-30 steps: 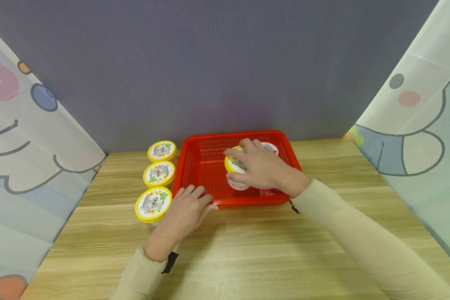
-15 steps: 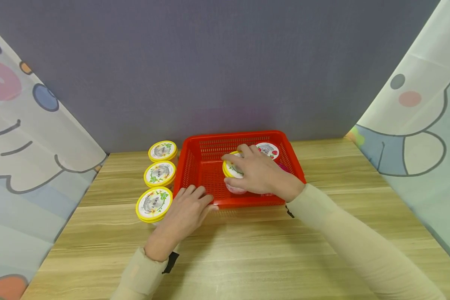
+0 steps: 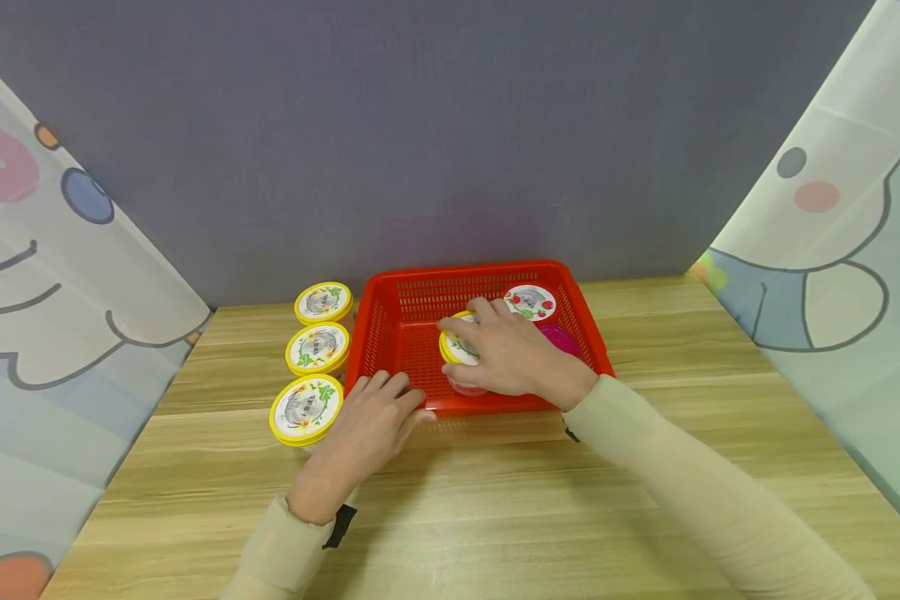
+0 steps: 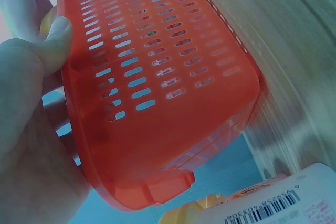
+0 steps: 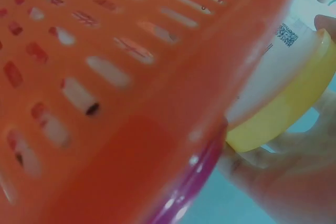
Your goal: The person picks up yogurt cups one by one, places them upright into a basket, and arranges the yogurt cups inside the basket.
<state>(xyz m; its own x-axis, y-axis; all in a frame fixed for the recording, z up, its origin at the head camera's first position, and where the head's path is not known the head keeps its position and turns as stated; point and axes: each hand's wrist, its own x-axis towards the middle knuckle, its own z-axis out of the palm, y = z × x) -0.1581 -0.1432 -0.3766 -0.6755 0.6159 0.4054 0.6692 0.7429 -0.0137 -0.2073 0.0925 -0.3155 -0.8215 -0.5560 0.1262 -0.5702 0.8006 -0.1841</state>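
Observation:
My right hand (image 3: 521, 354) grips a round tub with a yellow-rimmed lid (image 3: 455, 347) from above, inside a red slotted basket (image 3: 495, 405). Thumb and fingers span the tub's lid; its white wall (image 5: 262, 87) shows past the basket rim in the right wrist view. At the basket's front left corner, my left hand (image 3: 375, 417) holds the rim, the thumb (image 4: 59, 38) on the outer side in the left wrist view. Behind my right hand, in the basket, sit a tub with a strawberry-print lid (image 3: 530, 302) and a shiny magenta item (image 3: 559, 338), partly covered by the hand.
Three yellow-lidded tubs stand in a row left of the basket: a far one (image 3: 324, 302), a middle one (image 3: 317, 347) and a near one (image 3: 307, 407) beside my left wrist. A grey wall (image 3: 450, 142) rises behind the wooden table (image 3: 510, 508).
My right hand has moved the yellow-lidded tub a little left and nearer within the basket, uncovering the strawberry-print lid and the magenta item. The left hand has stayed on the rim.

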